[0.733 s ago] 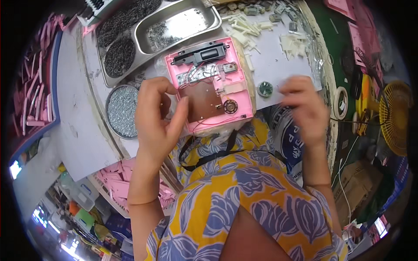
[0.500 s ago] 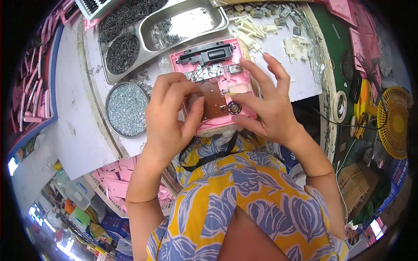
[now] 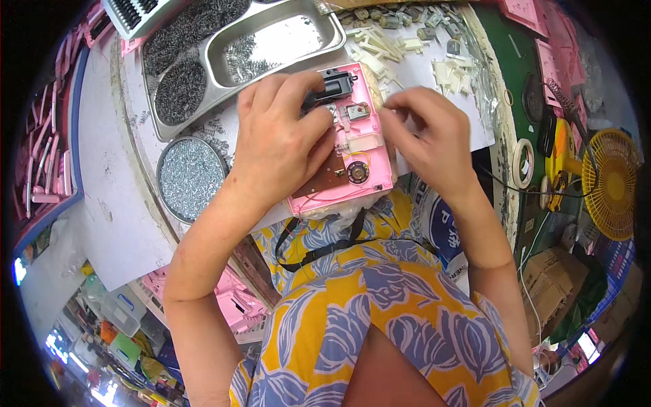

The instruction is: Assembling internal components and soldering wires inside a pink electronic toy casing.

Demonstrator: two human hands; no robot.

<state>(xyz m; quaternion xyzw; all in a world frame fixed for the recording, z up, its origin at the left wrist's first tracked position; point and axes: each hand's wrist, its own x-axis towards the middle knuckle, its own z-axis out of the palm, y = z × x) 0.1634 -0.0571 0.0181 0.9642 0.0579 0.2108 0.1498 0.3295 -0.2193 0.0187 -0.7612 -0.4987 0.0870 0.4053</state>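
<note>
Pink plastic housing [image 3: 352, 146] open on the white sheet [image 3: 108, 203] at the table edge, just in front of the body, brown circuit board [image 3: 333, 178] and small round part [image 3: 358, 172] inside. Left hand [image 3: 281, 139] laid flat over its left half, fingers curled onto the black part [image 3: 333, 85] at the top (grip itself not clear). Right hand [image 3: 427, 139] at the right edge, fingertips pinched together; impossible to tell on what. Round tin of screws [image 3: 191, 178] just left; steel tray [image 3: 271, 47] behind.

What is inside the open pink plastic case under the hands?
Inside the open pink plastic case are a brown circuit board, a small round speaker and a black part. The left hand covers the rest.
</note>
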